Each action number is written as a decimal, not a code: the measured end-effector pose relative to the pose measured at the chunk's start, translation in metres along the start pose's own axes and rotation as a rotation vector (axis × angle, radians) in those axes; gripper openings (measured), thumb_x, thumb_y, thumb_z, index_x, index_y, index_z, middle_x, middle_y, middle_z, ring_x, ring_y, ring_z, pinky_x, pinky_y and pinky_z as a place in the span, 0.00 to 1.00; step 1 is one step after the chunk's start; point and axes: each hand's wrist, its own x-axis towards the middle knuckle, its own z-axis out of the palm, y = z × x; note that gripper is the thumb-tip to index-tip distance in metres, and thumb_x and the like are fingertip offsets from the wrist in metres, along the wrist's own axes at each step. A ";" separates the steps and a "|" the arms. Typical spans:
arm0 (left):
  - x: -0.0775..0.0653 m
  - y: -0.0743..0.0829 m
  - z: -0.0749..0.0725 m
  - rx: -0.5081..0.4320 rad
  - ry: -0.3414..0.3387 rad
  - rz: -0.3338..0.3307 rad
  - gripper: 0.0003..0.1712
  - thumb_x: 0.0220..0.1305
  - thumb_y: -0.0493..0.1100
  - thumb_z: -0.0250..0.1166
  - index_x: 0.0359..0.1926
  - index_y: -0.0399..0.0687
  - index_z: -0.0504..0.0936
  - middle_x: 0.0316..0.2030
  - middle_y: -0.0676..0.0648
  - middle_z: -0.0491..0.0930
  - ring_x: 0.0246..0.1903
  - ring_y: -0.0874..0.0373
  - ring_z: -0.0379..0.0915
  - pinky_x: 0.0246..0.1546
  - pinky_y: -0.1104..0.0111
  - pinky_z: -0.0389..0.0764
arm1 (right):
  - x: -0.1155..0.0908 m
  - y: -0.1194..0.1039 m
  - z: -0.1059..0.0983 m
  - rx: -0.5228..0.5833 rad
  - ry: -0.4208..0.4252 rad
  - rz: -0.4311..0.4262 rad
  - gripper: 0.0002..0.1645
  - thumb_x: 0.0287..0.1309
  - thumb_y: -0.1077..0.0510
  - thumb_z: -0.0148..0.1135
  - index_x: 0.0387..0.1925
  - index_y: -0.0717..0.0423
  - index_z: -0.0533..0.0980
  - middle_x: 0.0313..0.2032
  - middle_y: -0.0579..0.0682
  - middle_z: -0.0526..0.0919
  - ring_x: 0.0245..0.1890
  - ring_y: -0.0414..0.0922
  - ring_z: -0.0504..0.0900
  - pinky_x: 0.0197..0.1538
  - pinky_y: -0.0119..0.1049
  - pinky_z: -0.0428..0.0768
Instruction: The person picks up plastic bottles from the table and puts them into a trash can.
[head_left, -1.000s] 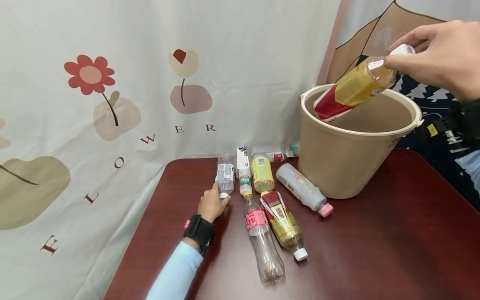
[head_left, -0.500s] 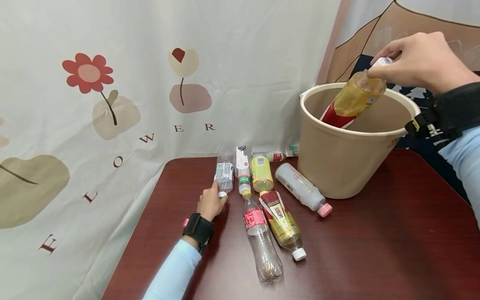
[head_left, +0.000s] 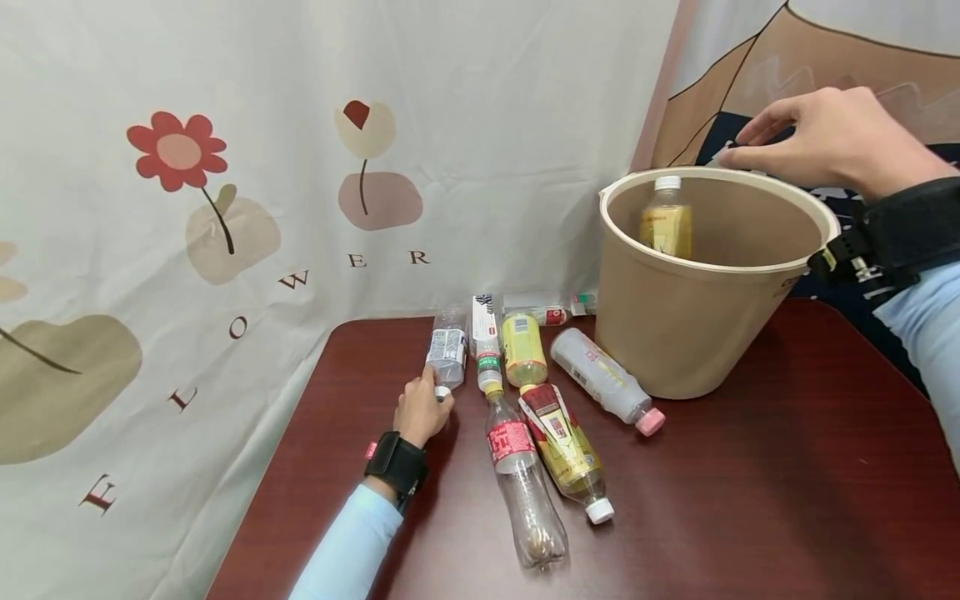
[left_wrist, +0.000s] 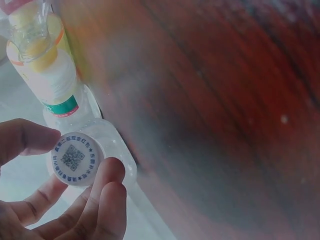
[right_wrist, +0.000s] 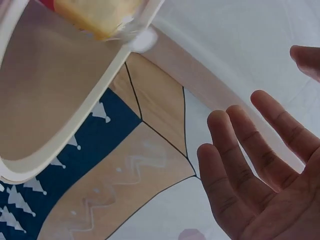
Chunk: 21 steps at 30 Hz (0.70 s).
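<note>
With thumb and fingers, my left hand (head_left: pixel 420 410) pinches the white cap (left_wrist: pixel 77 159) of a clear plastic bottle (head_left: pixel 447 347) lying on the table. My right hand (head_left: pixel 832 137) hovers over the far right rim of a beige bucket (head_left: pixel 667 329). Its fingers are spread and nothing is between them, as the right wrist view shows. Inside the bucket a yellow-labelled drink bottle (head_left: pixel 667 227) with a white cap leans up against the left wall; its lower part is hidden.
Right of my left hand lie a cola bottle (head_left: pixel 517 479), a red-and-yellow tea bottle (head_left: pixel 566 446), a yellow-labelled bottle (head_left: pixel 524 348), a green-and-white-labelled bottle (head_left: pixel 486 337) and a pink-capped bottle (head_left: pixel 603 375). Another clear bottle (head_left: pixel 540 310) lies against the curtain (head_left: pixel 487 225).
The right hand has let go of the yellow-labelled bottle, which now stands tilted inside the bucket. The left hand still holds the cap, nearly unmoved.
</note>
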 end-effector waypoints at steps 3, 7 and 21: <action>0.000 0.001 0.000 0.000 0.004 -0.002 0.21 0.56 0.44 0.67 0.49 0.43 0.72 0.39 0.38 0.80 0.35 0.41 0.80 0.28 0.52 0.78 | -0.001 0.002 0.002 0.000 -0.007 0.008 0.38 0.63 0.38 0.54 0.56 0.68 0.73 0.54 0.78 0.71 0.54 0.71 0.64 0.51 0.67 0.68; 0.002 0.002 -0.001 -0.011 0.014 -0.004 0.21 0.56 0.44 0.67 0.48 0.44 0.72 0.37 0.40 0.78 0.34 0.41 0.79 0.29 0.53 0.77 | 0.002 0.006 0.004 -0.009 -0.020 0.015 0.38 0.63 0.37 0.53 0.56 0.67 0.73 0.55 0.78 0.70 0.56 0.72 0.63 0.52 0.67 0.66; 0.002 -0.002 -0.001 -0.082 0.130 0.032 0.24 0.53 0.41 0.66 0.52 0.43 0.73 0.40 0.36 0.74 0.36 0.36 0.78 0.35 0.49 0.79 | -0.005 0.009 0.021 0.076 0.023 0.010 0.33 0.65 0.41 0.53 0.54 0.66 0.75 0.55 0.78 0.72 0.54 0.71 0.66 0.52 0.65 0.65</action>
